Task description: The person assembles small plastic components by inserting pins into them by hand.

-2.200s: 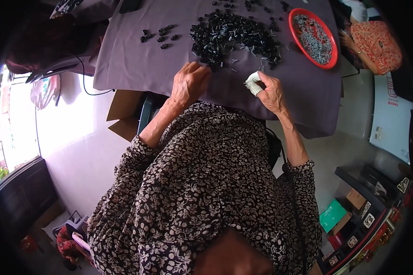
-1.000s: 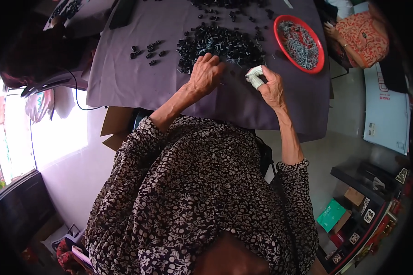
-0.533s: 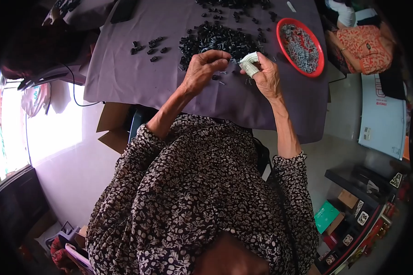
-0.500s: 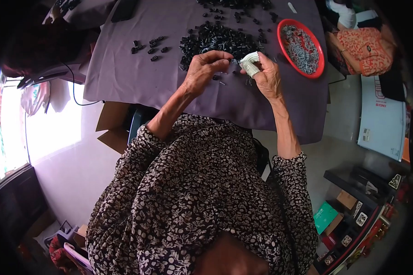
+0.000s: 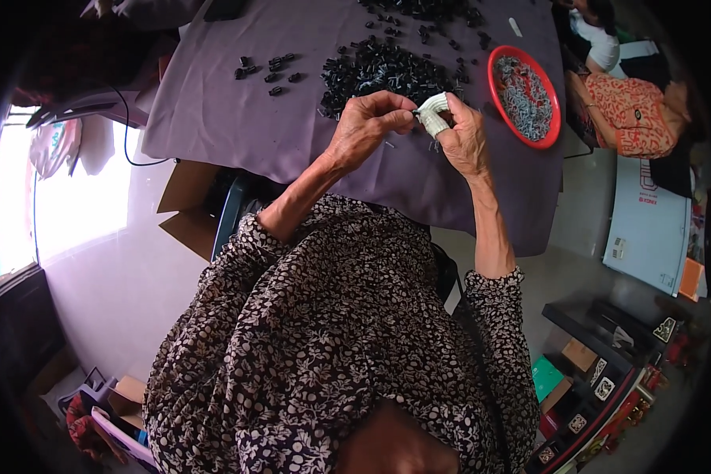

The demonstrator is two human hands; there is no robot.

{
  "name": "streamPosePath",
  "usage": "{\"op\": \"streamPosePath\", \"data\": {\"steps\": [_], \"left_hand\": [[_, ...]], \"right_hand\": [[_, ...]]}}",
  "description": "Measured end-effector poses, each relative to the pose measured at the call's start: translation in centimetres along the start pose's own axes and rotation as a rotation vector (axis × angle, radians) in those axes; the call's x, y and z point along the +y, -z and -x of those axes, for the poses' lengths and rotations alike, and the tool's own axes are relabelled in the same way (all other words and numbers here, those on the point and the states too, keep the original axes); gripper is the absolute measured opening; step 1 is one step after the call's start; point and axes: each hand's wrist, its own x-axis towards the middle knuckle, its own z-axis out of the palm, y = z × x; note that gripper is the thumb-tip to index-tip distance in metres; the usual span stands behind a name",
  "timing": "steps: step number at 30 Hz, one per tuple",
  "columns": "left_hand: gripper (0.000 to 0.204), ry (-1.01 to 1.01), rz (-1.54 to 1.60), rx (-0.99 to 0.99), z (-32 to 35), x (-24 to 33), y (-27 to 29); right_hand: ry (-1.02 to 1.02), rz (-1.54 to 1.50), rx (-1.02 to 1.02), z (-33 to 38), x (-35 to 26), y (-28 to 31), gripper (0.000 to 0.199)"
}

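Observation:
Just in front of the pile of small black parts, my two hands meet over the purple tablecloth. My left hand pinches a small black part between thumb and forefinger. My right hand is closed too, its thumb and forefinger wrapped in white ribbed finger covers. Those covered tips press together at the part's other end; what exactly they grip is hidden. Pale thread-like bits show in the pile and just below the right fingers.
To the right stands a red round tray with grey thread-like scraps. Several black parts lie apart at the left, more at the table's far side. A thin white stick lies beyond the tray. Another person in orange-patterned clothing sits at the right.
My hands have drawn together, the left fingertips now meeting the right hand's covered fingertips. The whole view has shifted slightly, moving table and tray down and to the right.

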Motion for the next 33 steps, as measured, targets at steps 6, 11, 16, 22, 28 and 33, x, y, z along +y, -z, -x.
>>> {"op": "streamPosePath", "data": {"steps": [6,11,16,22,28,33], "left_hand": [[0.019,-0.017,-0.061,-0.003,0.2,0.0,0.2],[0.019,-0.006,-0.042,-0.011,0.0,-0.3,0.4],[0.019,-0.016,-0.042,-0.024,0.0,-0.3,0.3],[0.018,-0.037,-0.201,0.004,0.1,0.1,0.0],[0.018,-0.117,-0.326,0.045,-1.3,1.3,-0.6],[0.018,-0.063,-0.09,0.034,-2.3,1.8,0.3]], "right_hand": [[0.08,0.189,-0.021,0.0,-0.4,0.2,0.012],[0.041,0.123,0.01,0.3,0.0,0.3,0.012],[0.032,0.154,0.003,0.3,-0.2,0.4,0.01],[0.182,0.315,0.0,-0.1,-0.1,0.2,0.011],[0.194,0.325,-0.001,-1.6,-0.6,1.1,0.01],[-0.071,0.068,-0.03,-1.7,-0.4,1.8,0.012]]}}
